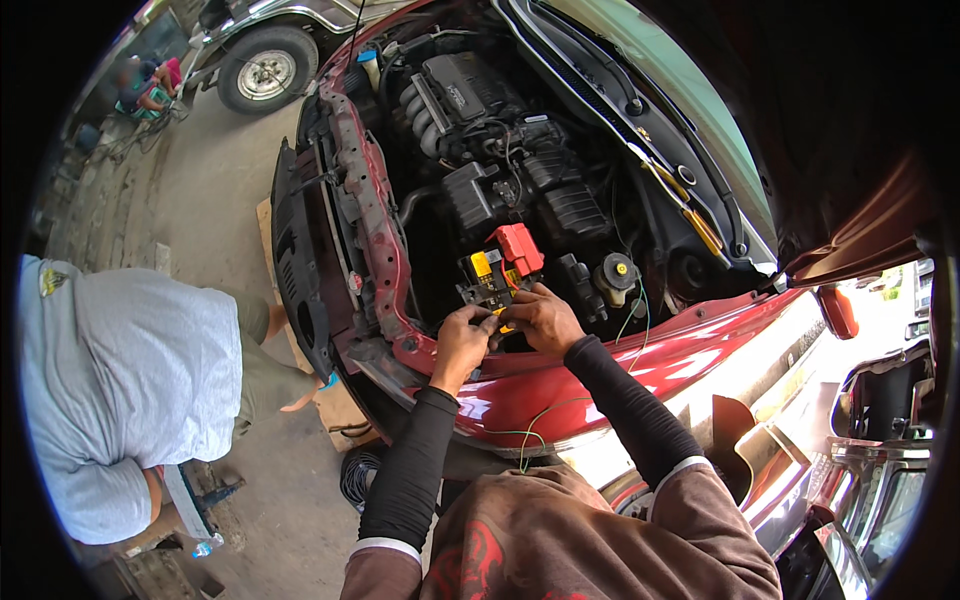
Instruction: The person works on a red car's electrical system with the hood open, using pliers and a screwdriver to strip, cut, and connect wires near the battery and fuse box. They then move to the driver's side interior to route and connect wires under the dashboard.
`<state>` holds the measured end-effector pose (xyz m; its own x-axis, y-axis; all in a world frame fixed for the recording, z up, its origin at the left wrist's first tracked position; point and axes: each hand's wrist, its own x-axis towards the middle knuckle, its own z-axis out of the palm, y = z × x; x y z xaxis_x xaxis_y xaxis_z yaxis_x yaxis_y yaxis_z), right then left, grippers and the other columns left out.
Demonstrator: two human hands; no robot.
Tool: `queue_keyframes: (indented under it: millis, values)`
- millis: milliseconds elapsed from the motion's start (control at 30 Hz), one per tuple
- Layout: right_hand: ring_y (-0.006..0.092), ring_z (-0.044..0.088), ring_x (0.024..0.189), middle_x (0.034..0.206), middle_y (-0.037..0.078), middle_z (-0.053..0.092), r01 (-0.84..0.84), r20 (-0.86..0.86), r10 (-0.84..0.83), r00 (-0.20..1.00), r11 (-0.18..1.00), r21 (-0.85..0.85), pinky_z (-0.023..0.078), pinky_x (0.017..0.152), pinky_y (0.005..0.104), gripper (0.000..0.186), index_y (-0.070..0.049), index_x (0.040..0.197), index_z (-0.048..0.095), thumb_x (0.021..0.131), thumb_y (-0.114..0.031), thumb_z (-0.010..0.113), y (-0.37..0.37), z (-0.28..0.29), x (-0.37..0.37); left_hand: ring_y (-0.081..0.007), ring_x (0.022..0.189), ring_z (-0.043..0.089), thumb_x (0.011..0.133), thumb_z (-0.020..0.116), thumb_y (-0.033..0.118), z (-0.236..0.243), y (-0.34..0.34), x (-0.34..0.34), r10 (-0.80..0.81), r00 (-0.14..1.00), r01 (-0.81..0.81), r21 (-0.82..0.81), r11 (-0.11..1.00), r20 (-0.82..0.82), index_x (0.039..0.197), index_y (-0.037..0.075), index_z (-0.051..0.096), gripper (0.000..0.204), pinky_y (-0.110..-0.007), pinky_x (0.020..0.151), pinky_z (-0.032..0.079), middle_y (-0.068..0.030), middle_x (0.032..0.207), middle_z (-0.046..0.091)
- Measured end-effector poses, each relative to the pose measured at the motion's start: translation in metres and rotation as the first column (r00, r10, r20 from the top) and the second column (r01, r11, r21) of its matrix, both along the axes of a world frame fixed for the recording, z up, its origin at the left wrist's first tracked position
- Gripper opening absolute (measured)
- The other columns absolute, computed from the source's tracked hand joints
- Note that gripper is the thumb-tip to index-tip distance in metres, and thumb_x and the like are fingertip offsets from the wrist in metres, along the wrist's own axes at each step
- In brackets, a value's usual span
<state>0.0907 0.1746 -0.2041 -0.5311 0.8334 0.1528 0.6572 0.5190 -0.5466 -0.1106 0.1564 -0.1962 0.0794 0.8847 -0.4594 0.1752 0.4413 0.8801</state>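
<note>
My left hand (462, 344) and my right hand (546, 318) meet at the near side of the car's engine bay, fingers closed in pinches. Between the fingertips shows a small yellow piece (503, 318), too covered to name. Just beyond them sits a dark block with a yellow part (481, 264), which looks like a fuse box or battery terminal area. A red plastic cover (517, 248) stands tilted up beside it, above my right hand. What exactly each hand grips is hidden by the fingers.
The dark engine (462, 88) lies beyond, and a round fluid reservoir (615, 272) stands to the right. Below my hands curves the red fender (500, 395); a thin green wire (540, 412) hangs over it. A person in a grey shirt (150, 370) is at the left.
</note>
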Motion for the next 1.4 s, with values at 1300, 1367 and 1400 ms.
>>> queue_keyframes:
  millis: [1300, 1367, 1400]
  values:
    - [0.0384, 0.068, 0.109, 0.111, 0.017, 0.072, 0.524, 0.317, -0.697, 0.643, 0.703, 0.482, 0.054, 0.092, 0.0502, 0.032, -0.009, 0.106, 0.074, 0.092, -0.038, 0.071, 0.256, 0.081, 0.267, -0.0234, 0.083, 0.067, 0.09, 0.082, 0.023, -0.039, 0.008, -0.032, 0.303, 0.818, 0.085, 0.624, 0.777, -0.489, 0.098, 0.007, 0.077, 0.019, -0.037, 0.073, 0.051, -0.0128, 0.088, 0.072]
    - [0.0376, 0.068, 0.11, 0.113, 0.016, 0.072, 0.564, 0.357, -0.691, 0.629, 0.721, 0.402, 0.054, 0.095, 0.0491, 0.035, -0.01, 0.109, 0.075, 0.092, -0.04, 0.069, 0.257, 0.08, 0.269, -0.022, 0.091, 0.066, 0.091, 0.081, 0.027, -0.04, 0.011, -0.036, 0.265, 0.853, -0.015, 0.487, 0.873, -0.45, 0.1, 0.009, 0.076, 0.021, -0.036, 0.078, 0.051, -0.0127, 0.085, 0.071]
    - [0.0369, 0.067, 0.115, 0.119, 0.016, 0.071, 0.593, 0.37, -0.688, 0.625, 0.726, 0.347, 0.053, 0.098, 0.0478, 0.037, -0.01, 0.116, 0.074, 0.091, -0.037, 0.072, 0.255, 0.083, 0.265, -0.0213, 0.095, 0.065, 0.091, 0.081, 0.029, -0.041, 0.013, -0.038, 0.244, 0.872, -0.062, 0.399, 0.915, -0.424, 0.102, 0.01, 0.076, 0.023, -0.036, 0.081, 0.05, -0.0127, 0.084, 0.07]
